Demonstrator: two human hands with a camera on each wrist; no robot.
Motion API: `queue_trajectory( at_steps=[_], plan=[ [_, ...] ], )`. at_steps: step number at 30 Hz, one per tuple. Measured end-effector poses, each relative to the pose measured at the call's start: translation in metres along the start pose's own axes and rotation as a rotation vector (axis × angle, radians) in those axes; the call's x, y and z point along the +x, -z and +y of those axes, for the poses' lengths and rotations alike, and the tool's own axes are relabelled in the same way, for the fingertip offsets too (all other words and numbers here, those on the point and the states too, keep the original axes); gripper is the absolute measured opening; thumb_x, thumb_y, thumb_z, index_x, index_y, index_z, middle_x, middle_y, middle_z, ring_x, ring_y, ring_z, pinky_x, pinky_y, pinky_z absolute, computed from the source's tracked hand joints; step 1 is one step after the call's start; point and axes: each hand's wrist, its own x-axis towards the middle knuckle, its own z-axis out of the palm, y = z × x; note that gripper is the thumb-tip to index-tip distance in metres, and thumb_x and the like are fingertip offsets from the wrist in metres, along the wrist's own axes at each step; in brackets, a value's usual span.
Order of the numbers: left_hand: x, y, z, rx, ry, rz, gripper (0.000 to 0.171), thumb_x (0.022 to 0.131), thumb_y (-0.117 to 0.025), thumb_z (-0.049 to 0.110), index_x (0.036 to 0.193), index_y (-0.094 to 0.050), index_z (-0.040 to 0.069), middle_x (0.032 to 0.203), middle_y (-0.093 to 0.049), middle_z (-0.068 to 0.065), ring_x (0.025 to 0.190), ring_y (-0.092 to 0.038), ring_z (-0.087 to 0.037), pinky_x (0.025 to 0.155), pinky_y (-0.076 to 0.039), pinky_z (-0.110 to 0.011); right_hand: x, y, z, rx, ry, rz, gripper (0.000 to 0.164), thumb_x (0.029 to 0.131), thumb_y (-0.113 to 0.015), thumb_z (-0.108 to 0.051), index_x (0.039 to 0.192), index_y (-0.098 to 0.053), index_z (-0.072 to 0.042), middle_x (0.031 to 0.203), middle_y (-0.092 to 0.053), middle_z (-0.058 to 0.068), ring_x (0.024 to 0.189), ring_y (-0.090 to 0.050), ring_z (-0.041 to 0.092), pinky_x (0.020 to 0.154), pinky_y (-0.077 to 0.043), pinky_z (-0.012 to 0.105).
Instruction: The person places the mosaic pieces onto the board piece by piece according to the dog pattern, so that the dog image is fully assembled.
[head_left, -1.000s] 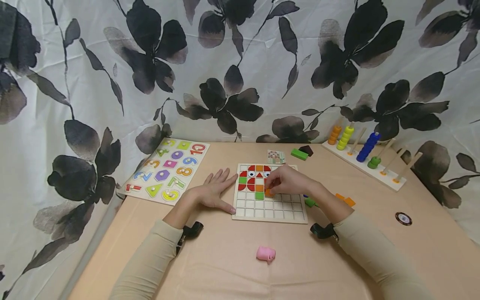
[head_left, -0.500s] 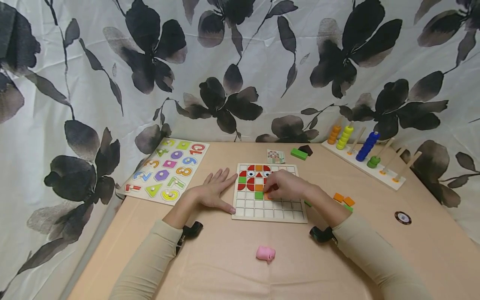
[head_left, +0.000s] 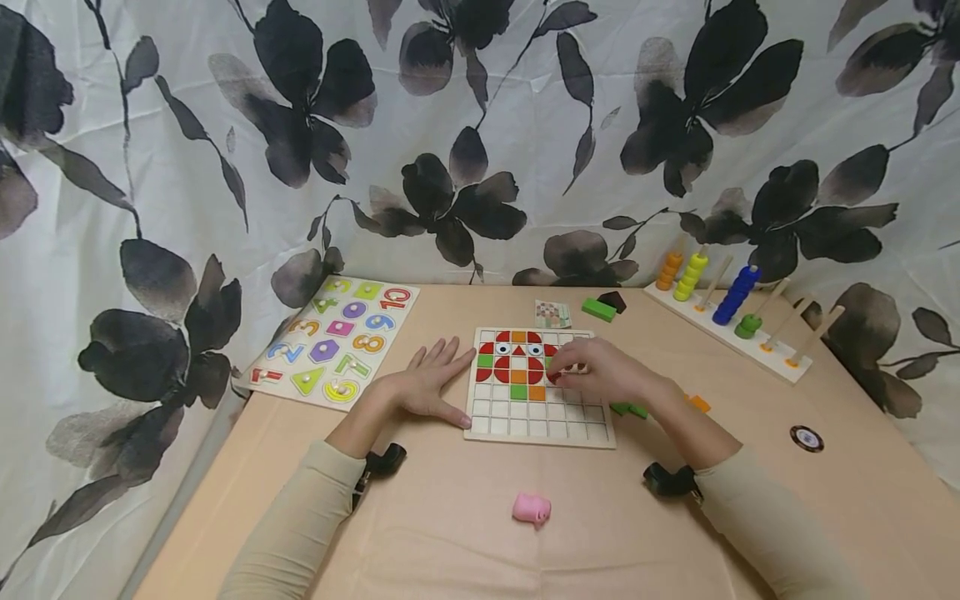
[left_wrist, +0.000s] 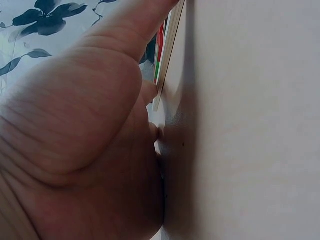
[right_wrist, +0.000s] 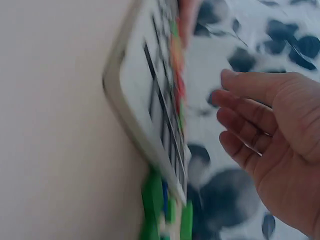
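Note:
A white grid board (head_left: pixel 540 429) lies on the table, its upper left squares filled with red, orange, green and eye-patterned tiles. My left hand (head_left: pixel 427 385) rests on the table at the board's left side, fingers spread, with thumb and index tips right at its edge. Over the right part of the board hovers my right hand (head_left: pixel 600 367). The right wrist view shows that hand (right_wrist: pixel 285 130) loosely bent, with nothing between thumb and fingers. An orange tile (head_left: pixel 537 393) sits in the grid beside a green tile (head_left: pixel 518 392).
Loose green pieces (head_left: pixel 628 410) and an orange piece (head_left: pixel 698 403) lie right of the board. A pattern card (head_left: pixel 552 314) and green block (head_left: pixel 598 309) are behind it. Around stand a number puzzle (head_left: pixel 330 342), a bead stacker (head_left: pixel 727 325), a pink toy (head_left: pixel 532 508) and a round chip (head_left: pixel 807 437).
My right hand has let go of the orange tile, which now lies in the grid, and has moved up and to the right. My left hand has stayed in place.

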Motion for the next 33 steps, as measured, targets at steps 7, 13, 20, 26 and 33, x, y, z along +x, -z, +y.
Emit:
queue_trajectory(
  at_steps=[7, 13, 20, 26, 33],
  plan=[
    [-0.001, 0.0, -0.002, -0.007, 0.008, -0.006, 0.124, 0.061, -0.063, 0.083, 0.156, -0.006, 0.027, 0.161, 0.007, -0.011, 0.147, 0.011, -0.031, 0.115, 0.006, -0.055, -0.054, 0.041, 0.031, 0.087, -0.149, 0.152, 0.024, 0.086, -0.073, -0.025, 0.11, -0.07, -0.029, 0.112, -0.067, -0.003, 0.094, -0.057, 0.016, 0.077, -0.051, 0.032],
    [-0.002, -0.002, -0.003, -0.005, 0.004, -0.002, 0.124, 0.061, -0.062, 0.084, 0.156, -0.006, 0.027, 0.161, 0.008, -0.011, 0.147, 0.011, -0.031, 0.115, 0.006, -0.055, -0.082, 0.06, 0.063, 0.105, -0.303, 0.122, 0.023, 0.086, -0.073, -0.02, 0.109, -0.072, -0.019, 0.102, -0.068, 0.004, 0.087, -0.055, 0.021, 0.071, -0.049, 0.027],
    [-0.002, -0.001, -0.002, 0.0, -0.014, 0.002, 0.125, 0.061, -0.062, 0.084, 0.156, -0.006, 0.026, 0.161, 0.007, -0.013, 0.147, 0.01, -0.033, 0.115, 0.004, -0.056, -0.091, 0.057, 0.082, 0.183, -0.355, -0.08, 0.024, 0.082, -0.077, -0.022, 0.104, -0.073, -0.015, 0.091, -0.069, 0.002, 0.081, -0.055, 0.024, 0.068, -0.049, 0.027],
    [-0.001, -0.001, -0.001, -0.008, -0.014, 0.012, 0.125, 0.061, -0.062, 0.084, 0.156, -0.006, 0.026, 0.161, 0.007, -0.013, 0.147, 0.01, -0.033, 0.115, 0.004, -0.056, -0.088, 0.05, 0.087, 0.162, -0.352, -0.136, 0.019, 0.081, -0.078, -0.022, 0.097, -0.071, -0.015, 0.082, -0.065, 0.0, 0.078, -0.055, 0.021, 0.069, -0.047, 0.026],
    [0.0, 0.0, 0.0, -0.008, -0.001, 0.005, 0.125, 0.06, -0.063, 0.084, 0.156, -0.006, 0.027, 0.161, 0.007, -0.012, 0.147, 0.01, -0.032, 0.115, 0.005, -0.056, -0.086, 0.048, 0.086, 0.139, -0.404, -0.14, 0.02, 0.079, -0.079, -0.021, 0.096, -0.069, -0.014, 0.081, -0.063, 0.001, 0.079, -0.055, 0.021, 0.07, -0.047, 0.028]
  ],
)
